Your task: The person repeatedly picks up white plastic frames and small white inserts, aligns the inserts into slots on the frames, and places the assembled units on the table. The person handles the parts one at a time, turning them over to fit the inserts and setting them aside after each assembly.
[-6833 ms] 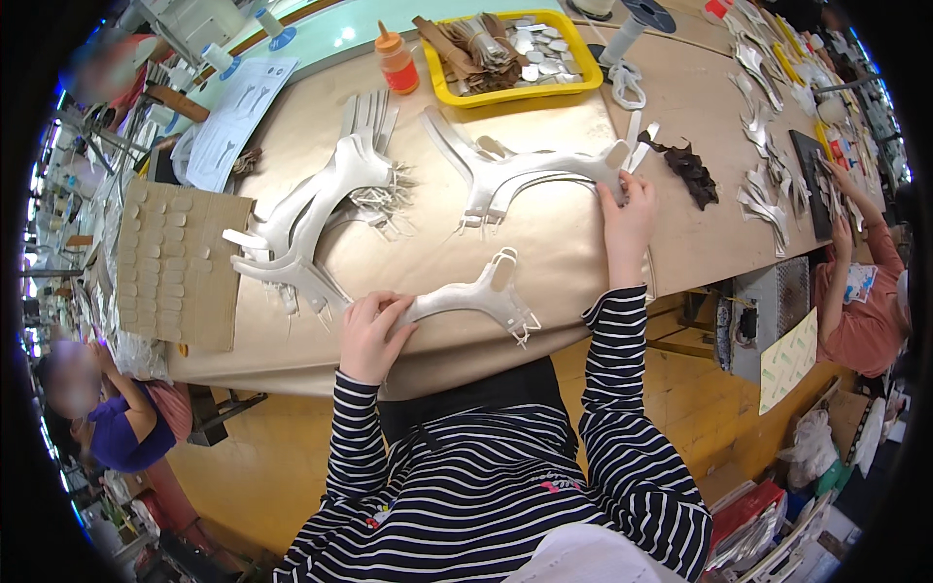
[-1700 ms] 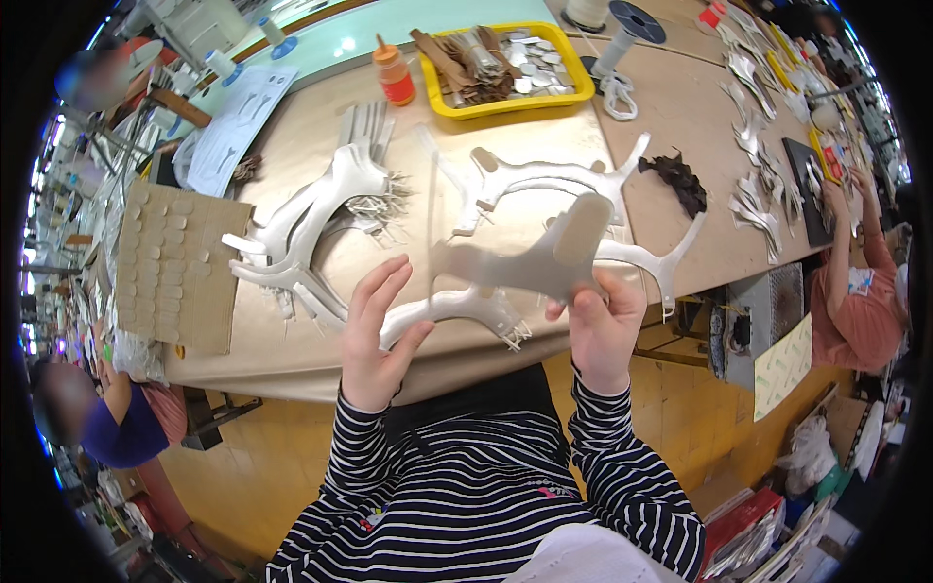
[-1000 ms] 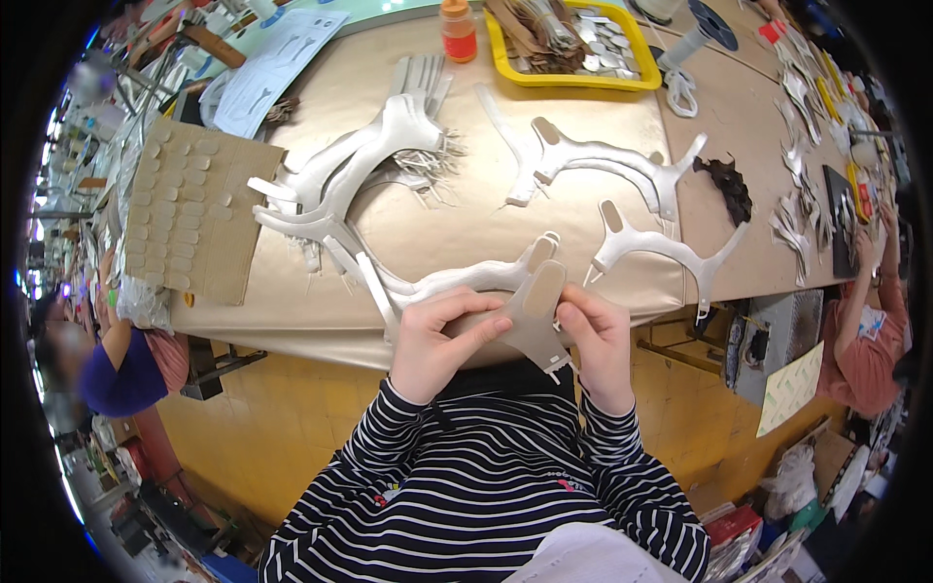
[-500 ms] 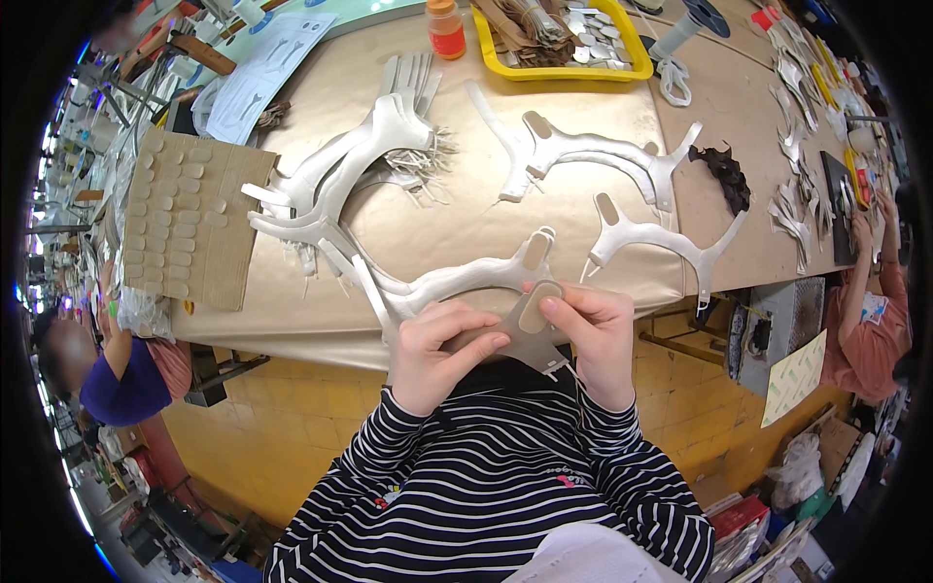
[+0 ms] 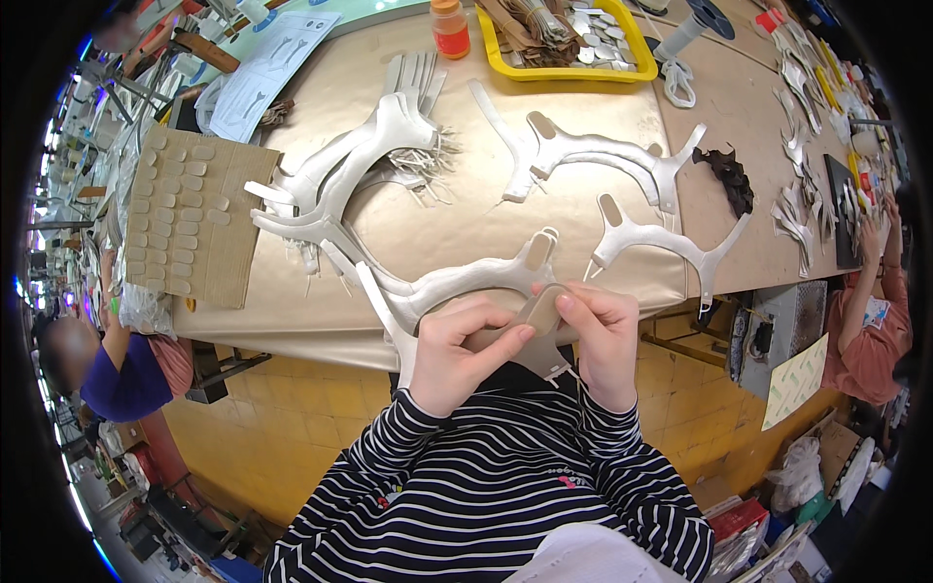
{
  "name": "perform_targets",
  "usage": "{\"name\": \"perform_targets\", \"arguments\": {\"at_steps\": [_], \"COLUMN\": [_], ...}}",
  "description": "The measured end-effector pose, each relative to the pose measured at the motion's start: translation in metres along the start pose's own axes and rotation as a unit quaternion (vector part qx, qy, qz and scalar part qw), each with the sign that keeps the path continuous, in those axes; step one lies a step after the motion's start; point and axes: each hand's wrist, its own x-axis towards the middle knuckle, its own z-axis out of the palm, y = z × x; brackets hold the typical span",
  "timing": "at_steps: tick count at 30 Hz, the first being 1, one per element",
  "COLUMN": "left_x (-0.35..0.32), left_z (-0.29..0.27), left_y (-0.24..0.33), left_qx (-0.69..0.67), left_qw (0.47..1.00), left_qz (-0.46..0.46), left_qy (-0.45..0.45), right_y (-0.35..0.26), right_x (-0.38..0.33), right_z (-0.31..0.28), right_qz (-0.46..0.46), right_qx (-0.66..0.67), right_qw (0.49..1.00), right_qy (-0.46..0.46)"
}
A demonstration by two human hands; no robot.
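Grasping forked grey piece (image 5: 537,363) in both hands (image 5: 468,352), pinching its oval patch (image 5: 541,312) with the right, holding everything well nearside of yellow tray (image 5: 573,74).

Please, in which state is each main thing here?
Left hand: grip closed on strap piece
Right hand: grip pinching its rounded end
Strap piece: held, partly hidden
White straps: lying on table
Bottle: upright, top unseen
Yellow tray: holding brown strips, white pieces
Cardboard: bearing rows of oval pads
Dark scrap: crumpled

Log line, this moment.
left hand: pinches grey-beige forked piece | right hand: pinches it at tan oval patch | near: white curved piece on beige-covered table
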Motion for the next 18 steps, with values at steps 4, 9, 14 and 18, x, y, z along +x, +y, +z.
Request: {"name": "perform_targets", "arguments": {"at_steps": [4, 9, 14, 18], "left_x": [0.000, -0.001, -0.003, -0.011], "left_z": [-0.002, -0.010, -0.036, -0.063], "left_y": [-0.002, -0.005, -0.020, -0.039], "left_qx": [-0.006, 0.098, 0.269, 0.366], "left_qw": [1.000, 0.995, 0.957, 0.924], "left_qz": [0.005, 0.018, 0.104, 0.109], "left_qy": [-0.005, -0.023, -0.015, -0.033], "right_y": [0.002, 0.007, 0.013, 0.029], "right_x": [0.000, 0.001, 0.015, 0.031], "right_z": [-0.002, 0.002, -0.016, -0.038], "right_qz": [0.003, -0.002, 0.026, 0.013], "right_qx": [-0.038, -0.037, 0.088, -0.068], "right_qw": [0.999, 0.998, 0.980, 0.991], "right_qy": [-0.007, 0.041, 0.177, 0.111]}}
